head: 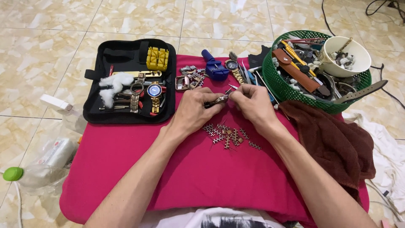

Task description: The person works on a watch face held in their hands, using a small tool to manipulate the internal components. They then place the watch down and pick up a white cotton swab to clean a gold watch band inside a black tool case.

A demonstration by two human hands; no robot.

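Centre of frame: my left hand (195,107) and right hand (253,103) meet over the red cloth (190,177), both pinching one small metal watch-band piece (220,99) between thumb and fingertips; left grip closed on its left end, right grip closed on its right end. The piece sits just above the cloth, slightly above frame centre. Directly below my hands, a scatter of loose band links (228,136) lies on the cloth, a few thin pins among them. Upper left: an open black tool case (126,112), holding a yellow block (157,58), a tuft of white cotton (113,84) and a blue-faced wristwatch (155,92). Above my hands: a blue link-remover tool (214,67), and just right of it a gold wristwatch (233,67). Upper right: a green mesh basket (276,80) full of tools, with a white bowl (352,69) of small parts resting in it. Right of my right forearm: a brown towel (337,143), crumpled, touching the basket's lower edge. Far left, on the tiled floor (42,50): a clear plastic bottle with a green cap (12,173), lying on its side.
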